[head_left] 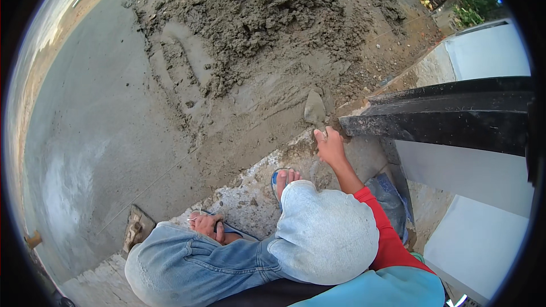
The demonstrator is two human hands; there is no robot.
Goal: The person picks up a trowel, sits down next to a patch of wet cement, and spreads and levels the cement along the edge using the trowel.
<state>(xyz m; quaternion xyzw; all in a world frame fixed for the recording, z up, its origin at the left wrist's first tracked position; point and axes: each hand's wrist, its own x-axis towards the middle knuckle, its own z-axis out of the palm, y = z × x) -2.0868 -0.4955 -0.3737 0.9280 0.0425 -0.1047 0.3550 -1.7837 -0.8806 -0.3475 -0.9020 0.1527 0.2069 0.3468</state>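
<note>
My right hand is closed around the handle of a small pointed trowel. The trowel's mortar-coated blade rests on or just above the wet concrete, close to the slab's near edge. Most of the handle is hidden by my fingers. A red sleeve covers the upper part of that arm. My left hand does not appear. Beside my left knee, a mortar-smeared wooden float lies at the border of the smoothed concrete.
Rough mortar heaps lie far off, beyond smooth grey concrete at left. A black metal beam juts in from the right, near my hand. My sandalled feet stand on a pale, splattered ledge. A thin string crosses the slab.
</note>
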